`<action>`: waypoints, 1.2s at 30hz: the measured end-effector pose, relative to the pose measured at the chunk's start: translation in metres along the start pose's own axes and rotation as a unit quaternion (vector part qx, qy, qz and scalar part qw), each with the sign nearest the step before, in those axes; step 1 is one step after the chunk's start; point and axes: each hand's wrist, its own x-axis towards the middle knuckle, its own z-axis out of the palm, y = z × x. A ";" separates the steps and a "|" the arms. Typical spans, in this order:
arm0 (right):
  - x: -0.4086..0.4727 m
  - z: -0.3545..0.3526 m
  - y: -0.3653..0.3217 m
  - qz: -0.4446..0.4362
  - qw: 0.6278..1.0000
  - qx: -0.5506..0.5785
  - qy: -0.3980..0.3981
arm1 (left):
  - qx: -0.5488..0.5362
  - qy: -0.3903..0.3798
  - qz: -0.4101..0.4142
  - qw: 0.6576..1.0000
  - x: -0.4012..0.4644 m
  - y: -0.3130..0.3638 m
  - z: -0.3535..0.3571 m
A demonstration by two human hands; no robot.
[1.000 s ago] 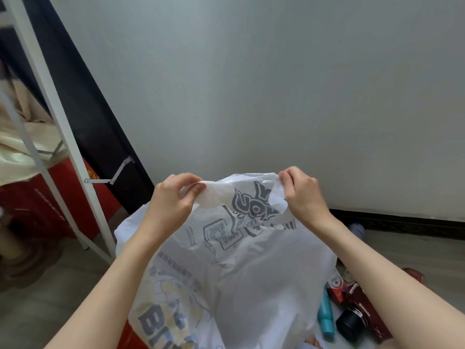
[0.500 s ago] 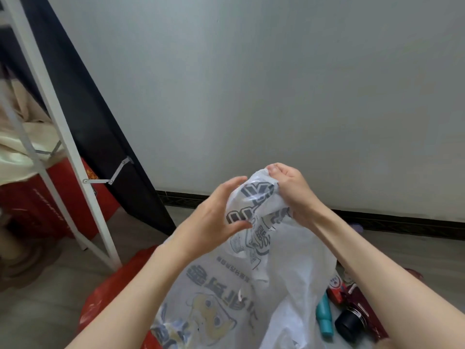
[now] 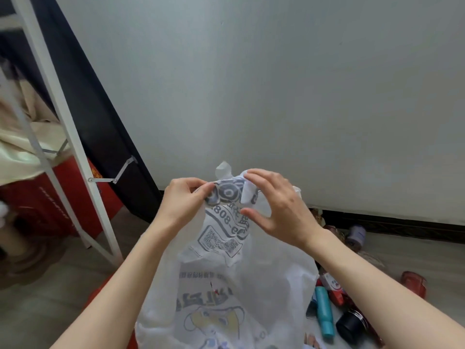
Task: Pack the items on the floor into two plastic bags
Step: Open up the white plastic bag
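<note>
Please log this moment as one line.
left hand pinches bag top | right hand open at bag | bottle on floor

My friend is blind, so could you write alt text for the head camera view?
Two bare hands hold up the top of a white printed plastic bag: the left hand pinches it, the right hand touches it. A teal bottle and black jar lie on the floor.
</note>
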 end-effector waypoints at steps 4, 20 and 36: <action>0.002 0.008 -0.004 0.031 0.998 0.045 -0.021 | -0.052 -0.067 0.008 0.996 -0.004 0.007 -0.009; 0.007 0.007 -0.022 0.105 0.992 0.063 -0.001 | -0.038 -0.019 -0.033 0.999 -0.003 0.001 -0.016; 0.029 -0.004 -0.025 0.439 0.758 0.482 0.003 | 0.207 -0.071 0.354 0.910 -0.020 0.008 0.015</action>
